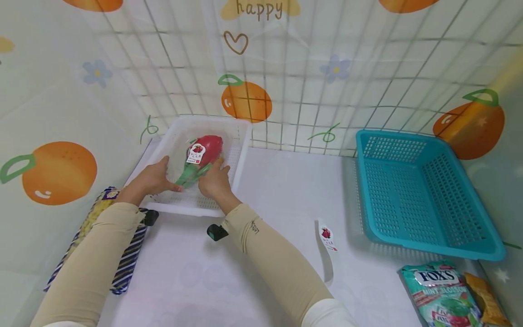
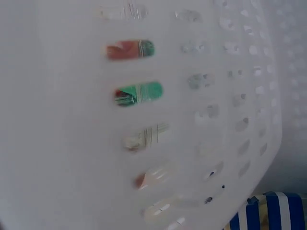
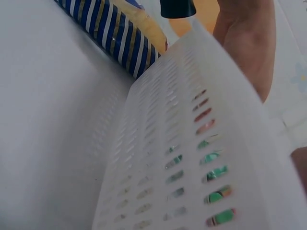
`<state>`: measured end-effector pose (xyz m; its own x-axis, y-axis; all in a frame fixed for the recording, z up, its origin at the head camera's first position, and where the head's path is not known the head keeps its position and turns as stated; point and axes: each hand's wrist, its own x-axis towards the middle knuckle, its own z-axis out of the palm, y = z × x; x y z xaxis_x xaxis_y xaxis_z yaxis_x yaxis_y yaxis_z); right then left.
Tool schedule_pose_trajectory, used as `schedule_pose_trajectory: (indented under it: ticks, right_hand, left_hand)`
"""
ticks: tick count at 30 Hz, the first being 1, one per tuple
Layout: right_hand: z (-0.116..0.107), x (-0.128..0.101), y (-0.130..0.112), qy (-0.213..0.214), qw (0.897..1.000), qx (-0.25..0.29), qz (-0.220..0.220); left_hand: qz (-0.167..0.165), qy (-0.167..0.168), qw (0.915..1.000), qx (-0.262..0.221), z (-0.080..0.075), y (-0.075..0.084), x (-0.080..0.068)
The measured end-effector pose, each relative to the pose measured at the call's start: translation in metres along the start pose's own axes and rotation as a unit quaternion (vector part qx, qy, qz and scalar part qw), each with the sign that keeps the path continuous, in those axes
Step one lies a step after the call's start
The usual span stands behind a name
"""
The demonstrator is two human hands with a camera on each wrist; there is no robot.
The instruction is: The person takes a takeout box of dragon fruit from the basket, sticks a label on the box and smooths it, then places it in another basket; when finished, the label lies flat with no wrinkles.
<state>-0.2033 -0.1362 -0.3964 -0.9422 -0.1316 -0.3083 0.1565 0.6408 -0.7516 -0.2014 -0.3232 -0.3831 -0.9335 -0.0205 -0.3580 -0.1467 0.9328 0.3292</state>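
A red dragon fruit [image 1: 210, 147] with long green tips lies in a white perforated basket [image 1: 196, 212]. It bears a white label [image 1: 196, 154] with a red fruit picture, and clear wrap shows around it. My left hand [image 1: 153, 178] reaches in over the left rim, fingers and thumb spread, the thumb at the green tips. From the near right side, my right hand [image 1: 215, 180] holds the fruit's lower right edge with bent fingers. Both wrist views mostly show the basket's wall [image 2: 72, 120], with red and green through the slots.
A turquoise basket [image 1: 429, 247] stands at the right. Nearer are a green FOX'S candy bag [image 1: 441, 295] and an orange packet [image 1: 486, 299]. A loose label strip [image 1: 328, 240] sits mid-table. Under my left forearm lies a blue-striped packet [image 1: 128, 259] with yellow contents.
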Motion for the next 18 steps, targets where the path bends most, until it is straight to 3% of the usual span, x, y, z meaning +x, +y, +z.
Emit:
schedule_pose_trajectory:
  ticks: [6,10,14,18]
  right_hand:
    - [-0.006,0.007,0.000,0.011,1.000,0.018,0.018]
    - [-0.008,0.007,0.001,0.018,0.999,0.030,0.003]
    - [-0.015,-0.002,0.006,0.027,0.998,0.045,-0.047]
    - [-0.040,-0.018,0.013,0.042,0.990,0.052,-0.123]
  left_hand:
    - [-0.003,0.012,0.9998,0.017,-0.002,0.009,0.008]
    - [0.008,0.022,0.9991,0.037,-0.004,0.016,0.007]
    - [0.036,0.038,0.9973,0.051,-0.007,0.026,-0.001]
    - [0.058,0.076,0.9944,0.047,-0.008,0.045,-0.018]
